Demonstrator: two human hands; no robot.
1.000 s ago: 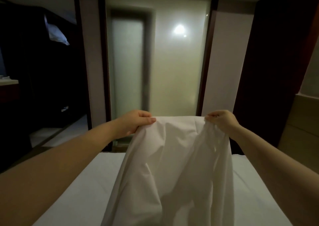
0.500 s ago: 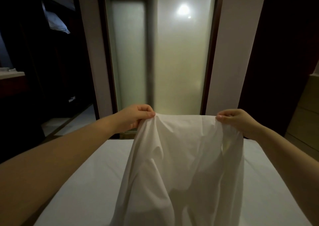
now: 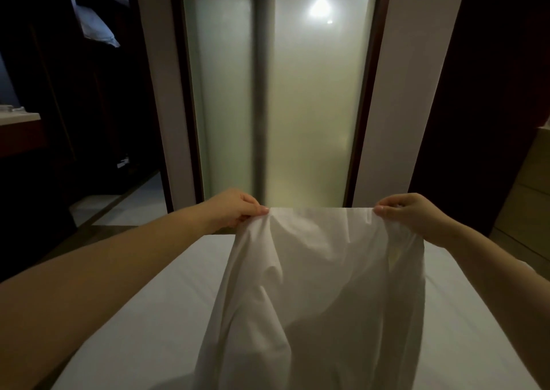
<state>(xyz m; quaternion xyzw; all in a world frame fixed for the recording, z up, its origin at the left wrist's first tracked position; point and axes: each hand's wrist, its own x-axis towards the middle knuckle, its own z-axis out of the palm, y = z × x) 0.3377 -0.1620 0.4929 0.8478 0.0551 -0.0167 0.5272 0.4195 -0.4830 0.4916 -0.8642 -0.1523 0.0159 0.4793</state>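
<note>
Head view: left grip [image 3: 238, 211] and right grip [image 3: 413, 214] each pinch a top corner of the white cloth [image 3: 321, 285], arms out, so its top edge is taut and level and the cloth hangs open. It is held up over the bed [image 3: 134, 315], its lower part draping toward the near edge, probably to spread or fold it. A frosted door [image 3: 312, 107] stands beyond the far edge.
</note>
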